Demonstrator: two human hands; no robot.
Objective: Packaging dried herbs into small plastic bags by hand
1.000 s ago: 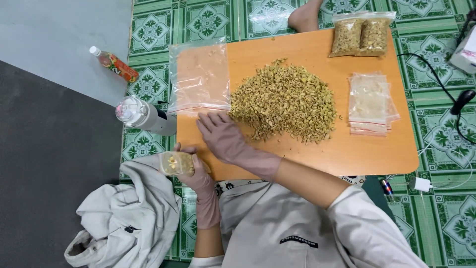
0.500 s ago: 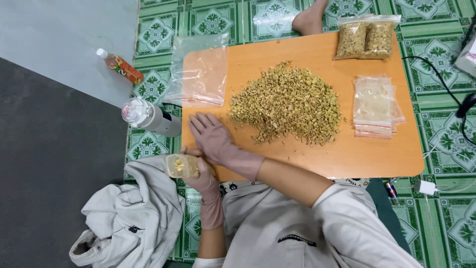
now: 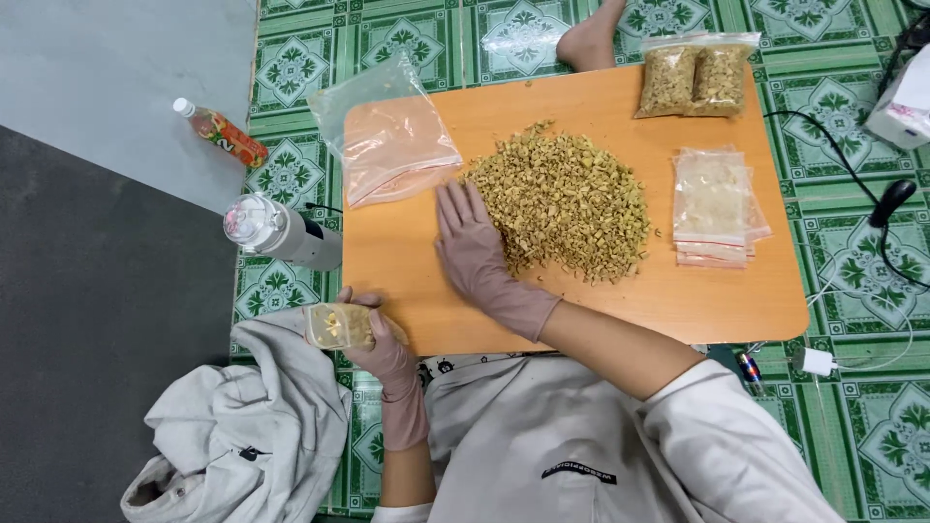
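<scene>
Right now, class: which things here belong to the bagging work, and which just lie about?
In use: left hand holding small bag; right hand at herb pile; empty bags; filled bags.
Lying about: drink bottle, grey jacket, cable.

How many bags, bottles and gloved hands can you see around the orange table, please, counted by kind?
Filled bags of chopped bits at the far corner: 2
Large clear bag: 1
Small bag in the left hand: 1
Stack of flat empty bags, number in it unclear: 1
Bottles, one on the floor, one beside the table: 2
Gloved hands, left hand, right hand: 2
Total: 9
</scene>
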